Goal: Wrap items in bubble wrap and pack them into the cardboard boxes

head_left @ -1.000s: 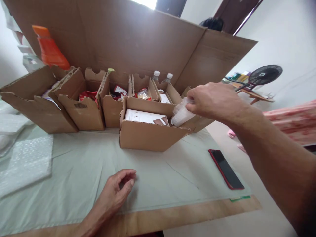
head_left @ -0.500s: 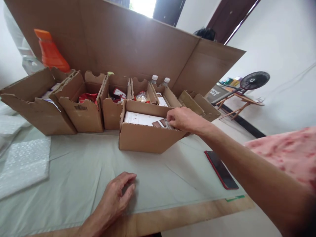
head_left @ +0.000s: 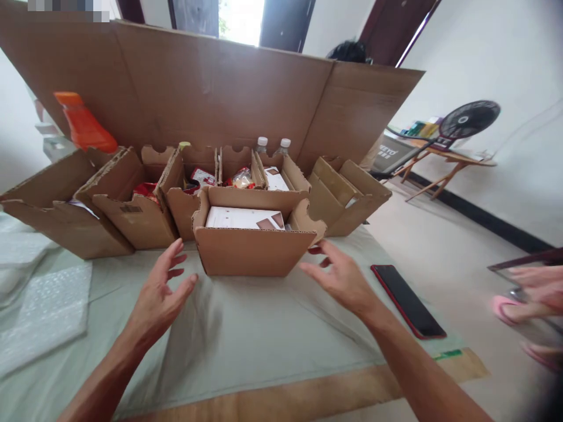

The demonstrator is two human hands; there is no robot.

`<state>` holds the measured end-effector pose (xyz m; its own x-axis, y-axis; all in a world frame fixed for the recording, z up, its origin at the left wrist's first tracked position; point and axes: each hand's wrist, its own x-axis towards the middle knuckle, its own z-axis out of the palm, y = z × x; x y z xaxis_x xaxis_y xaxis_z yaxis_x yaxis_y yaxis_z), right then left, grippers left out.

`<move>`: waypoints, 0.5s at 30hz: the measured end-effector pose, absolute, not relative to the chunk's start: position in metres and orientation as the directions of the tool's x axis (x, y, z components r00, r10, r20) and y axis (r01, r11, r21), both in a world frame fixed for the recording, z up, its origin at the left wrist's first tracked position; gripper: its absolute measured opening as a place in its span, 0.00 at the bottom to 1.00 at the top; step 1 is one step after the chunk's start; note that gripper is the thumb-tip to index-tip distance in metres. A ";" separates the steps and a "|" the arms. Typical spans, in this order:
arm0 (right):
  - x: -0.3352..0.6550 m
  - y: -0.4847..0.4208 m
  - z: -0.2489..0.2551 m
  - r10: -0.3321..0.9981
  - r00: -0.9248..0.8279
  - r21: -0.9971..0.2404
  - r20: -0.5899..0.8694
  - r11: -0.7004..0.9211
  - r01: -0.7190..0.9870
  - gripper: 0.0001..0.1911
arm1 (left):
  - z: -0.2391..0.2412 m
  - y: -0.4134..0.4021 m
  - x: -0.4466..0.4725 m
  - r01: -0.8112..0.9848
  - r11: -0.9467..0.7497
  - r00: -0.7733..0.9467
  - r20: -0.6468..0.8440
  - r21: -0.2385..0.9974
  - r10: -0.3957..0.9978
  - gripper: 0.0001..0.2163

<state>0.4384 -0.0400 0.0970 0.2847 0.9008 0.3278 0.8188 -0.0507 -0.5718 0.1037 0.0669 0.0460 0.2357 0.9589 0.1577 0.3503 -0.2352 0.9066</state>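
Observation:
A brown cardboard box [head_left: 248, 253] with no lid stands crosswise in the middle of the table. In it lies a white carton [head_left: 237, 218] with brown printed shapes at one end. My left hand [head_left: 165, 287] is just off the box's left end, fingers spread, holding nothing. At the right end is my right hand [head_left: 341, 275], also open, its fingertips by the box's lower right corner. Whether those fingertips touch the cardboard I cannot tell.
Behind stands a row of cardboard bins [head_left: 132, 217] with packets inside, before a tall cardboard panel [head_left: 229, 94]. An orange bottle [head_left: 85, 126] and two white-capped bottles [head_left: 263, 144] stand at the back. Bubble wrap [head_left: 57, 310] lies left, a phone [head_left: 407, 302] right. Someone's feet [head_left: 519, 313] show far right.
My right hand has come out of the box and dropped to its right side, opening. My left hand has risen from the table to the box's left side. The view has shifted somewhat.

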 end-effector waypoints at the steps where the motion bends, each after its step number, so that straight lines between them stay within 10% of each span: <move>1: 0.434 -0.032 0.082 0.921 0.270 -0.609 0.281 -0.046 0.792 0.23 | 0.048 0.075 0.115 0.309 -0.243 0.267 0.161 0.920 0.950 0.37; 7: 0.416 -0.025 0.045 0.891 0.314 -0.675 0.327 -0.013 0.738 0.17 | 0.031 0.064 0.164 0.127 -0.184 0.303 0.139 0.975 0.943 0.33; 15: 0.353 -0.102 0.044 0.831 0.112 -0.494 0.545 0.210 0.844 0.12 | 0.017 -0.052 0.070 0.343 0.008 0.097 -0.044 0.939 0.994 0.25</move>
